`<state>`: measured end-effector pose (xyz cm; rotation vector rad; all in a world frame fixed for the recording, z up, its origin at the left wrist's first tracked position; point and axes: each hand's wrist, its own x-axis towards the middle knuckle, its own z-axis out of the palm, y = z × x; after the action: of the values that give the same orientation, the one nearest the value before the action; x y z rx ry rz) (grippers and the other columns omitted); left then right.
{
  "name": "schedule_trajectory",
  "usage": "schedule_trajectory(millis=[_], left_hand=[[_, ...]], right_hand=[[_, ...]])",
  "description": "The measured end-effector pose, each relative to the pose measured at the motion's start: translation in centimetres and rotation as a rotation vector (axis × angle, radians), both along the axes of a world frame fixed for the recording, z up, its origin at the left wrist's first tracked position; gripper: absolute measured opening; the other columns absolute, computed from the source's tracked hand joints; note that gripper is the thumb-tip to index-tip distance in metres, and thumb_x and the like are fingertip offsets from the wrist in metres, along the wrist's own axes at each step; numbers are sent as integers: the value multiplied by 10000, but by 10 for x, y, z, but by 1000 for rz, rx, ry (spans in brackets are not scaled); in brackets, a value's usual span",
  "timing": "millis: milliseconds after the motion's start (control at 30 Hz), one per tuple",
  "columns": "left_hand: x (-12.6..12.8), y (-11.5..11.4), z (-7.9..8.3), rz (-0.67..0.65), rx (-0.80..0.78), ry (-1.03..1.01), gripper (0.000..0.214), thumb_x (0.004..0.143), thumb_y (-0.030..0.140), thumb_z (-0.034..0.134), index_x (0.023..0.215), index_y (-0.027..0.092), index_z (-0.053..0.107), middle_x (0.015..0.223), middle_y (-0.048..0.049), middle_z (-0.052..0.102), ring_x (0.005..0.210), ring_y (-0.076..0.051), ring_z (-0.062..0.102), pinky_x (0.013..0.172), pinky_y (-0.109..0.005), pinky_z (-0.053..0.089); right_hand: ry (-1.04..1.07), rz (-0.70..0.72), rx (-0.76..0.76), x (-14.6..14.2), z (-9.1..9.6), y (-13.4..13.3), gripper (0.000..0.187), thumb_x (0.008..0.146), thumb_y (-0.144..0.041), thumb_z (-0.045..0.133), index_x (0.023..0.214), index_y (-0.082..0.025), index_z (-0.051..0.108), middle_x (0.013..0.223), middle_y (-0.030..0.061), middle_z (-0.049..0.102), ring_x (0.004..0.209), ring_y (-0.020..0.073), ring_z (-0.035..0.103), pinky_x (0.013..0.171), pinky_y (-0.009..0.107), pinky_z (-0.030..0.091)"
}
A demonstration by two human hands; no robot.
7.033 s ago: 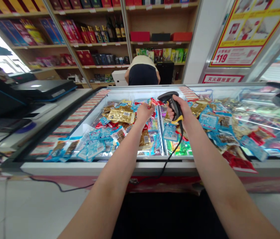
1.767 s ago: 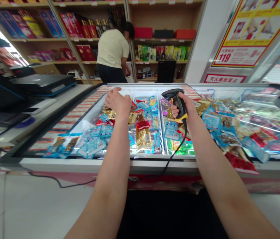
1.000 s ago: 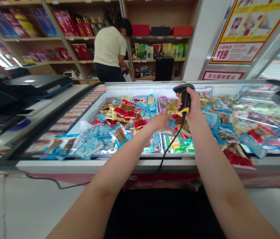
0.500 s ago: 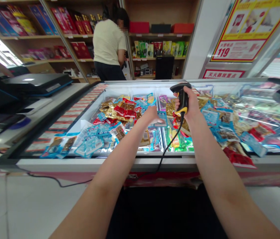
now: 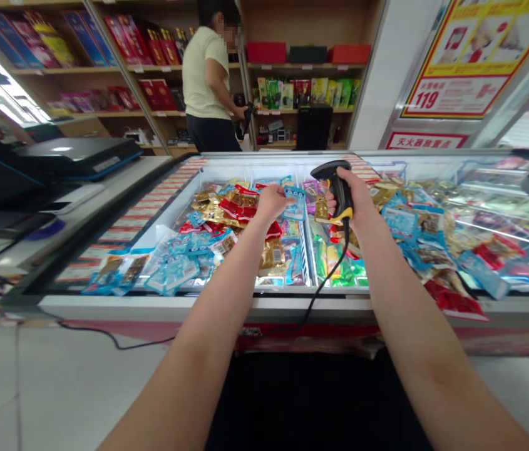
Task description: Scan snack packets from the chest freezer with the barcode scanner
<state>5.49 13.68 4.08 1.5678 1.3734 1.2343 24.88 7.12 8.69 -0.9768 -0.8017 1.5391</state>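
Note:
My right hand (image 5: 355,200) grips a black barcode scanner (image 5: 332,181) with a yellow band; its cable (image 5: 313,297) hangs down over the freezer's front edge. My left hand (image 5: 270,202) is closed on a light blue snack packet (image 5: 295,202), held up just left of the scanner's head. Both hands hover above an open chest freezer (image 5: 245,307) filled with gold, red and blue snack packets (image 5: 226,210).
A person in a cream shirt (image 5: 205,69) stands behind the freezer at wooden shelves (image 5: 302,62) of boxed goods. A counter with a black machine (image 5: 76,156) runs along the left. The sliding glass lid (image 5: 494,213) covers the freezer's right half. A red-yellow poster (image 5: 466,56) hangs on the right.
My left hand picked a blue packet from the freezer's middle and lifted it toward the scanner. The scanner hand shifted slightly left. The person behind turned sideways.

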Motion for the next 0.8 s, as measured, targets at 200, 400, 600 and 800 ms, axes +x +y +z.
schedule_trajectory(millis=[200, 400, 600, 800], left_hand=[[-9, 7, 2, 77, 35, -84, 234, 554, 184, 790, 666, 171, 584, 613, 31, 605, 669, -161, 618, 704, -289, 496], [-14, 20, -6, 146, 85, -119, 191, 580, 178, 734, 729, 171, 615, 690, 18, 654, 736, -167, 657, 749, -288, 514], [-18, 27, -9, 159, 101, -148, 173, 603, 183, 702, 757, 166, 626, 758, -17, 693, 802, -188, 685, 768, -293, 524], [-19, 24, -6, 175, 78, -135, 214, 598, 203, 724, 792, 166, 641, 794, -23, 717, 846, -201, 697, 779, -295, 533]], right_hand=[[-52, 104, -55, -3, 0, -3, 410, 906, -576, 593, 969, -172, 622, 516, 5, 572, 355, 119, 485, 324, 205, 415], [-153, 192, -113, -6, -1, -3, 346, 908, -512, 616, 961, -170, 623, 498, 24, 584, 347, 141, 484, 294, 221, 397], [-144, 227, -116, -5, -1, -3, 333, 871, -514, 674, 903, -186, 629, 500, 31, 581, 332, 151, 484, 281, 244, 397], [-150, 299, -51, -3, -2, -4, 349, 862, -526, 681, 874, -183, 618, 504, 28, 583, 330, 137, 481, 274, 229, 385]])
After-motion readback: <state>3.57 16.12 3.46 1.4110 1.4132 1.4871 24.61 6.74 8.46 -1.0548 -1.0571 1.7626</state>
